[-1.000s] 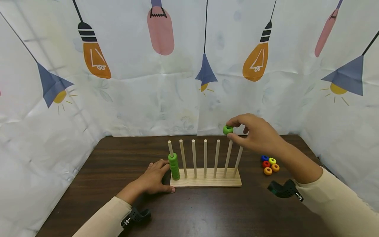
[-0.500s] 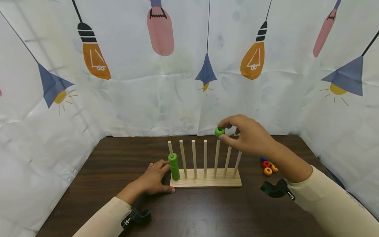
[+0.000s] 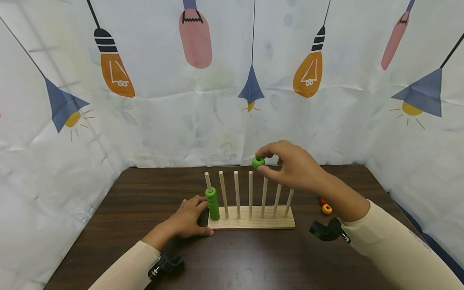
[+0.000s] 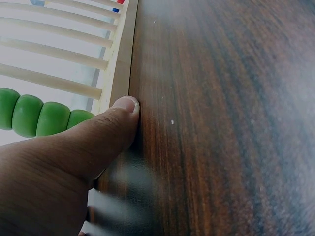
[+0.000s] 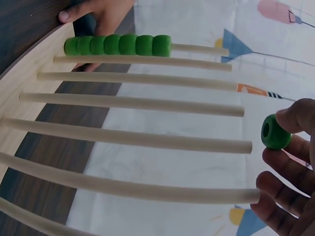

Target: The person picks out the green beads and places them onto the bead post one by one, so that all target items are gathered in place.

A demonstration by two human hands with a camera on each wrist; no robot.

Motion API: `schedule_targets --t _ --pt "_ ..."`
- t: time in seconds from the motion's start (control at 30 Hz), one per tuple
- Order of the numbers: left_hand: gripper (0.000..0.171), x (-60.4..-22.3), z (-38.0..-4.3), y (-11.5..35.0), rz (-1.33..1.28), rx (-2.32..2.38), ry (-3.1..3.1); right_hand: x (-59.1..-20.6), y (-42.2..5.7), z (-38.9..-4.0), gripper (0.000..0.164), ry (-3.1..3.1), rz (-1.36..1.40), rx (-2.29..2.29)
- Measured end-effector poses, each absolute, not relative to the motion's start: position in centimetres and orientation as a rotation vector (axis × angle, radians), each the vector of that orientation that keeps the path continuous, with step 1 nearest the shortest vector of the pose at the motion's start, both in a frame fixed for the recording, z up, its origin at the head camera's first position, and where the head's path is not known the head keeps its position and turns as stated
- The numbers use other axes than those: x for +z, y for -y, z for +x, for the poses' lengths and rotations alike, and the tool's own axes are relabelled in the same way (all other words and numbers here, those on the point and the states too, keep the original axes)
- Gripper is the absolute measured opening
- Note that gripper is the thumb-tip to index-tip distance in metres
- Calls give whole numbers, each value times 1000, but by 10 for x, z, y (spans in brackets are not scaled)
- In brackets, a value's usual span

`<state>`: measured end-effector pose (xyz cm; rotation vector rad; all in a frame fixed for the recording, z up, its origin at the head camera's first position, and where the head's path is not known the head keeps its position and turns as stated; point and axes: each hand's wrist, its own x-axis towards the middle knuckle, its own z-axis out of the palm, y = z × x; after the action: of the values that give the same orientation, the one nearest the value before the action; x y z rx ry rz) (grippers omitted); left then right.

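My right hand [image 3: 295, 167] pinches a green bead [image 3: 258, 162] between thumb and fingertips, above the pegs of a wooden bead stand [image 3: 250, 224]. In the right wrist view, the hole of this bead [image 5: 276, 132] faces the peg tips, apart from them. At the stand's left end, my left hand [image 3: 186, 219] grips the base, thumb [image 4: 127, 104] on the front edge and fingers around the side. Several green beads [image 3: 212, 204] are stacked on the leftmost peg, whose tip sticks out above them. The other pegs are bare.
On the dark wooden table [image 3: 239, 262], an orange bead [image 3: 326, 209] and a red bead [image 3: 322, 201] lie right of the stand, partly behind my right forearm. A white printed cloth [image 3: 217, 121] hangs behind and at both sides.
My right hand has moved left over the pegs with the green bead, and its forearm now covers more of the loose beads. The left hand and the stand have stayed in place.
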<state>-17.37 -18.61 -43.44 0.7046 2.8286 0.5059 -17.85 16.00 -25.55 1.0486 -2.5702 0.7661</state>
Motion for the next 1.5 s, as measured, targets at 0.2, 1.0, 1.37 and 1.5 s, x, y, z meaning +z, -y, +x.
schedule_targets --t 0.2,1.0,1.37,1.5 --pt "88 -433 -173 186 701 509 -2828 -256 -154 -180 29 2552 1074 781" --pt "87 -435 -174 187 698 525 -2816 -256 -128 -182 28 2558 1116 806" --pt "88 -435 -174 187 704 525 -2820 -258 -118 -183 26 2563 1147 828" --pt "88 -435 -174 188 706 531 -2819 -258 -114 -184 25 2561 1155 820"
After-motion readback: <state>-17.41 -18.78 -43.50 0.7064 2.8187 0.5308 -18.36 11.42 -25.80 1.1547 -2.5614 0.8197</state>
